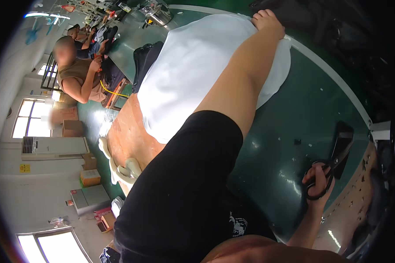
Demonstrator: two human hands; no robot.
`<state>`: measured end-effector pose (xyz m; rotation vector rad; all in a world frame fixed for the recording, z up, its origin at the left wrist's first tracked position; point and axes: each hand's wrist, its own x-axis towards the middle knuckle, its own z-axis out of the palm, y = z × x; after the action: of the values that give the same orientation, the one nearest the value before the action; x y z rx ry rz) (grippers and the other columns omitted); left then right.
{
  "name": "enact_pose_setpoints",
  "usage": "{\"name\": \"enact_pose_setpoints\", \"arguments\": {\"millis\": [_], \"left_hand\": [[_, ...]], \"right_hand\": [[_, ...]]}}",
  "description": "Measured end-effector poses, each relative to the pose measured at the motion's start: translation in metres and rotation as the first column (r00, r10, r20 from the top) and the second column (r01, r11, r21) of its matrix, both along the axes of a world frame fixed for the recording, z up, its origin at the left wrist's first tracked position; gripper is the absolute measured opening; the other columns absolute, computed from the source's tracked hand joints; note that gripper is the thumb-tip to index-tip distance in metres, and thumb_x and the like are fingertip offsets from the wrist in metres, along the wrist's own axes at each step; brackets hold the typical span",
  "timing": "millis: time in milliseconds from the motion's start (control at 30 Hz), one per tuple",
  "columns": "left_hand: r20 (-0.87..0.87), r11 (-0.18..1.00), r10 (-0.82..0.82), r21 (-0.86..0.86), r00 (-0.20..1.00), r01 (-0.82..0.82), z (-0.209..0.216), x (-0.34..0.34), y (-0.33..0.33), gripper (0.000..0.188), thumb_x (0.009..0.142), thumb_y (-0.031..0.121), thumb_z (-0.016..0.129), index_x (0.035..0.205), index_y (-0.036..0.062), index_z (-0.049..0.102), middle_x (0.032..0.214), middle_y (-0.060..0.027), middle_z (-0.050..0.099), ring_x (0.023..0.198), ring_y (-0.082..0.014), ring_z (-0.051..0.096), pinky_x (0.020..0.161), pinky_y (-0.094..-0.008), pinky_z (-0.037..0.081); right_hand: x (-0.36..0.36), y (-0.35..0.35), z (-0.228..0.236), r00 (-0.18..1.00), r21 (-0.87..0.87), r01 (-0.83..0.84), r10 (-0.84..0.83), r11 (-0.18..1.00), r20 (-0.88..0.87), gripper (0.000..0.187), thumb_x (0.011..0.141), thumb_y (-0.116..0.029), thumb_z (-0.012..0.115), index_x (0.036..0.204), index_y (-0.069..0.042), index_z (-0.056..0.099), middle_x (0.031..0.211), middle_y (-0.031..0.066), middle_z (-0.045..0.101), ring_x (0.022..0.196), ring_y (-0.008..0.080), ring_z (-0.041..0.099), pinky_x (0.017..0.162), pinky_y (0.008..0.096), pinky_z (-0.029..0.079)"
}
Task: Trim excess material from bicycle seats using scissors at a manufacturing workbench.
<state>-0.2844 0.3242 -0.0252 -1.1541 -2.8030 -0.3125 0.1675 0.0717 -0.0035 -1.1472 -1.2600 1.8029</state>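
A large white cloth (197, 65) lies spread over the green tabletop (276, 153) and partly over a bare brown section. My left arm reaches across it, and my left hand (267, 24) rests at the cloth's far edge. Its fingers look laid over the fabric, slightly apart; what lies under them is hidden. At the right, my right hand (321, 180) holds black-handled scissors (337, 160) by the loops, away from the cloth. The blades point away from me, above a flat dark rectangular object (346, 136) on the table.
Dark folded fabric (145, 61) borders the cloth's left side. Beyond it stands a metal pot (159, 15). Pale curved pieces (129, 171) lie at the brown section's left edge. A seated co-worker (77, 72) is farther left, near cardboard boxes (72, 128). A pale rim (333, 65) edges the table.
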Motion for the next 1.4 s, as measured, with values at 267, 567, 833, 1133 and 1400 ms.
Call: {"name": "enact_pose_setpoints", "arguments": {"millis": [267, 567, 833, 1133, 1400], "left_hand": [[0.107, 0.988, -0.152, -0.003, 0.983, 0.153, 0.034, 0.011, -0.011, 0.075, 0.083, 0.057, 0.074, 0.137, 0.0072, 0.06, 0.135, -0.0108, 0.063, 0.127, -0.0273, 0.061, 0.103, -0.0417, 0.05], [0.727, 0.77, -0.638, 0.602, -0.254, -0.211, 0.063, 0.037, -0.061, 0.044, 0.102, 0.05, 0.056, 0.12, 0.009, 0.058, 0.093, -0.015, 0.072, 0.087, -0.0299, 0.072, 0.073, -0.039, 0.058], [0.571, 0.712, -0.624, 0.697, -0.534, -0.087, 0.112, 0.164, -0.259, 0.055, 0.109, 0.046, 0.045, 0.143, 0.0032, 0.047, 0.133, -0.0176, 0.063, 0.117, -0.0371, 0.067, 0.1, -0.0524, 0.055], [0.38, 0.471, -0.714, 0.882, -0.588, -0.003, 0.045, 0.183, -0.261, 0.072, 0.099, 0.034, 0.07, 0.156, 0.0131, 0.032, 0.15, -0.0193, 0.046, 0.142, -0.0476, 0.044, 0.107, -0.0611, 0.05], [0.429, 0.556, -0.741, 0.823, -0.517, -0.114, 0.003, 0.203, -0.271, 0.067, 0.098, 0.031, 0.072, 0.152, 0.018, 0.035, 0.149, -0.0163, 0.046, 0.14, -0.0447, 0.048, 0.105, -0.0575, 0.054]], "right_hand": [[-0.006, 0.007, 0.005, 0.998, -0.072, 0.037, -0.041, 0.997, -0.044, 0.025, 0.097, -0.021, 0.061, 0.101, 0.003, 0.059, 0.076, 0.006, 0.052, 0.067, 0.0164, 0.055, 0.056, 0.0305, 0.047], [-0.011, 0.006, 0.002, 0.999, 0.009, -0.047, 0.047, 0.999, 0.027, 0.023, 0.098, -0.02, 0.064, 0.101, 0.003, 0.062, 0.072, 0.0074, 0.06, 0.062, 0.0171, 0.059, 0.058, 0.0299, 0.048], [0.006, -0.014, 0.005, 0.989, 0.248, -0.061, 0.025, 0.967, 0.148, 0.027, 0.088, -0.023, 0.083, 0.093, -0.002, 0.068, 0.07, -0.0009, 0.059, 0.063, 0.0078, 0.057, 0.056, 0.0264, 0.046], [0.01, -0.007, 0.016, 0.805, 0.913, -0.212, -0.467, 0.35, 0.366, 0.034, 0.068, -0.018, 0.088, 0.09, -0.005, 0.065, 0.079, 0.0073, 0.059, 0.07, 0.0269, 0.061, 0.06, 0.0353, 0.05], [0.02, 0.013, 0.014, 0.692, 0.89, -0.364, -0.559, 0.276, 0.457, 0.042, 0.063, -0.009, 0.085, 0.1, -0.005, 0.065, 0.097, 0.0101, 0.061, 0.089, 0.032, 0.062, 0.075, 0.0399, 0.052]]}}
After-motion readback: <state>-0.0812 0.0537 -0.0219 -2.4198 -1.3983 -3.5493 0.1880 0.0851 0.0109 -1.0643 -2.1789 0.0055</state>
